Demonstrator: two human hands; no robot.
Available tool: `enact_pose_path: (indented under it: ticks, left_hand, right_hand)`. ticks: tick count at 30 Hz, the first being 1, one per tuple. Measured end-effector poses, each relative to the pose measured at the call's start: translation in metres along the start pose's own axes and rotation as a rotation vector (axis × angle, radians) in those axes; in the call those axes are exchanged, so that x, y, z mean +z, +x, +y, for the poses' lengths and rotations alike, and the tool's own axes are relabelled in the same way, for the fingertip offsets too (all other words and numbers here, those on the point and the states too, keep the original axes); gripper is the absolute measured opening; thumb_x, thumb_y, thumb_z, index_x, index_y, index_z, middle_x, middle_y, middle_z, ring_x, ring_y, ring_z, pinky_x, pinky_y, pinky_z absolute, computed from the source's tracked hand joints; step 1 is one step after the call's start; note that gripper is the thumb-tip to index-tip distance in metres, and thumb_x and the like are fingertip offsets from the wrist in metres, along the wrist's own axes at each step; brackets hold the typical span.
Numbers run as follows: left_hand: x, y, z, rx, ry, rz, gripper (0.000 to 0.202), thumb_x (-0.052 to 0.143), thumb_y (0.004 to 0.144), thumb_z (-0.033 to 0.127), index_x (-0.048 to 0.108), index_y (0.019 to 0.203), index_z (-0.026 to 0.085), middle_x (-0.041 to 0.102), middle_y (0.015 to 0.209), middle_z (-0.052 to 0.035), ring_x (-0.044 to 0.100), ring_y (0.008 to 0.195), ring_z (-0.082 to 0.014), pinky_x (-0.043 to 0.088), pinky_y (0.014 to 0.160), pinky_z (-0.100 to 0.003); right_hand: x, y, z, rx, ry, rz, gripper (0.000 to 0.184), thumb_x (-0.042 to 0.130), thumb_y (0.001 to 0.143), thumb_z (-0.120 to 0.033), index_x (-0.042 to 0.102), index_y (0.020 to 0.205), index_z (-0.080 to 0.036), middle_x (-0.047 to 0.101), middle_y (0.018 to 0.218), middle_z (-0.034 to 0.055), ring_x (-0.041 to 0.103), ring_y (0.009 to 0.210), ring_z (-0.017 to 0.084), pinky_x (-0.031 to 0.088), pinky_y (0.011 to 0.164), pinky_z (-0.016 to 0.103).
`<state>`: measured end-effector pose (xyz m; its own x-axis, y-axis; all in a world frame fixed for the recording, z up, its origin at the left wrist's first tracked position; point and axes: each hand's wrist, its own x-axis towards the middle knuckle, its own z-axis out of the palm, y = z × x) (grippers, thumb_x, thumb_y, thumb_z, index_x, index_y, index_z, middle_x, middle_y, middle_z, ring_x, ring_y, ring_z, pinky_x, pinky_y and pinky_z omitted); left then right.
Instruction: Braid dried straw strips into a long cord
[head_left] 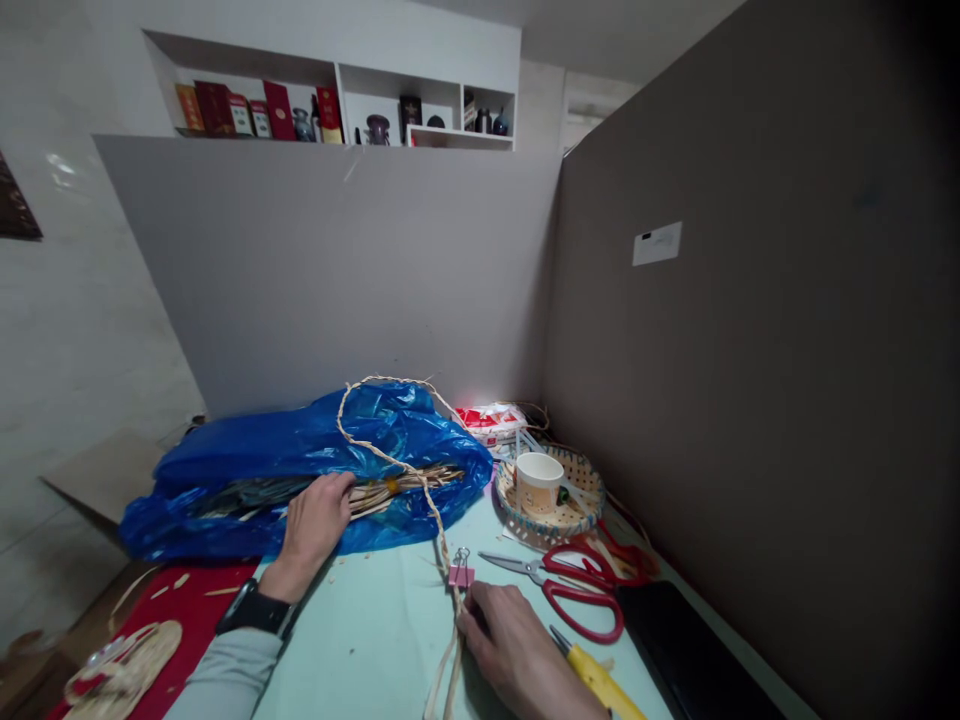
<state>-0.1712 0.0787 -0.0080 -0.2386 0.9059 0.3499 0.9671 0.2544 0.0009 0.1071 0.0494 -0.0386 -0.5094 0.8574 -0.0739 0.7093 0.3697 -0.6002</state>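
A braided straw cord loops over the blue plastic bag and comes down onto the pale green table surface. A pink binder clip is on the braid, and loose strands trail below it. Just under the clip, my right hand is closed on the braid with thumb and fingers. My left hand reaches to the bag's opening, its fingers curled at a bundle of dry straw; the fingertips are partly hidden. Red-handled scissors lie beyond my right hand.
A yellow-handled tool lies right of my right hand, near a black flat object. A woven basket holds a paper cup. At lower left is a woven straw piece on red cloth. Grey panels stand behind and right.
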Motion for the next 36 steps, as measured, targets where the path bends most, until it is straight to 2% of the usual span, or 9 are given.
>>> enact_pose_path:
  ticks: [4,9,12,16,20,24,29,32,36]
  left_hand:
    - [-0.005,0.001,-0.002,0.001,0.001,0.016,0.028,0.036,0.092,0.021,0.064,0.096,0.023,0.069,0.097,-0.0087,0.06,0.097,-0.0259,0.041,0.071,-0.03]
    - [-0.003,-0.001,0.001,0.084,-0.017,-0.074,0.022,0.044,0.089,0.029,0.065,0.088,0.023,0.068,0.092,-0.0067,0.061,0.093,-0.0241,0.042,0.071,-0.03]
    - [0.0,-0.006,0.0,0.082,0.003,-0.112,0.02,0.047,0.085,0.022,0.066,0.089,0.023,0.068,0.093,-0.0086,0.06,0.096,-0.0259,0.042,0.072,-0.031]
    - [-0.003,-0.008,-0.005,0.03,0.01,-0.154,0.027,0.042,0.082,0.012,0.068,0.086,0.02,0.069,0.093,-0.0124,0.063,0.093,-0.0276,0.04,0.07,-0.032]
    - [-0.012,-0.003,-0.012,0.017,-0.048,-0.218,0.027,0.042,0.086,0.022,0.069,0.081,0.021,0.073,0.086,-0.0124,0.067,0.084,-0.0296,0.038,0.061,-0.031]
    - [-0.021,0.005,-0.019,0.054,-0.136,-0.263,0.026,0.044,0.086,0.026,0.07,0.081,0.023,0.074,0.08,-0.0074,0.067,0.081,-0.0255,0.039,0.064,-0.028]
    - [-0.032,0.01,-0.025,0.091,-0.19,-0.261,0.031,0.04,0.089,0.026,0.072,0.092,0.025,0.075,0.098,-0.0065,0.066,0.095,-0.0238,0.042,0.075,-0.027]
    - [-0.031,0.011,-0.029,0.024,-0.156,-0.264,0.031,0.04,0.09,0.023,0.071,0.09,0.025,0.075,0.096,-0.0063,0.066,0.096,-0.0239,0.044,0.076,-0.028]
    - [-0.021,0.009,-0.032,-0.137,-0.03,-0.271,0.026,0.044,0.093,0.025,0.068,0.087,0.019,0.071,0.093,-0.0092,0.066,0.093,-0.0251,0.049,0.076,-0.037]
  right_hand:
    - [-0.002,0.0,-0.001,-0.004,0.003,-0.004,0.025,0.039,0.095,-0.024,0.062,0.093,-0.015,0.064,0.101,0.0125,0.056,0.093,0.024,0.038,0.078,0.031]
    - [-0.005,0.001,-0.005,0.014,-0.03,-0.023,0.025,0.039,0.095,-0.024,0.062,0.093,-0.015,0.064,0.1,0.0121,0.057,0.092,0.023,0.037,0.078,0.031]
    - [-0.007,0.0,-0.008,0.03,-0.05,-0.048,0.025,0.038,0.096,-0.024,0.061,0.096,-0.015,0.064,0.103,0.0114,0.056,0.096,0.023,0.038,0.08,0.03]
    - [-0.006,0.0,-0.008,0.036,-0.085,-0.05,0.025,0.039,0.097,-0.023,0.062,0.097,-0.015,0.064,0.104,0.0114,0.057,0.097,0.023,0.038,0.081,0.03]
    - [-0.003,0.002,-0.006,0.025,-0.089,-0.03,0.026,0.038,0.097,-0.025,0.062,0.098,-0.014,0.064,0.103,0.0117,0.057,0.096,0.024,0.038,0.08,0.032]
    - [-0.002,0.002,-0.004,0.02,-0.074,-0.026,0.025,0.039,0.097,-0.024,0.062,0.099,-0.014,0.064,0.103,0.012,0.057,0.097,0.024,0.038,0.082,0.031]
    - [-0.002,0.001,-0.004,0.009,-0.077,-0.017,0.025,0.039,0.097,-0.023,0.062,0.098,-0.014,0.064,0.103,0.0117,0.057,0.096,0.024,0.038,0.081,0.031]
    - [-0.003,0.001,-0.005,0.004,-0.075,-0.023,0.025,0.039,0.097,-0.023,0.062,0.099,-0.014,0.064,0.103,0.0115,0.057,0.096,0.023,0.038,0.081,0.031]
    - [-0.002,0.001,-0.003,-0.006,-0.085,-0.014,0.025,0.039,0.097,-0.024,0.062,0.098,-0.014,0.064,0.102,0.0119,0.057,0.095,0.023,0.038,0.08,0.031]
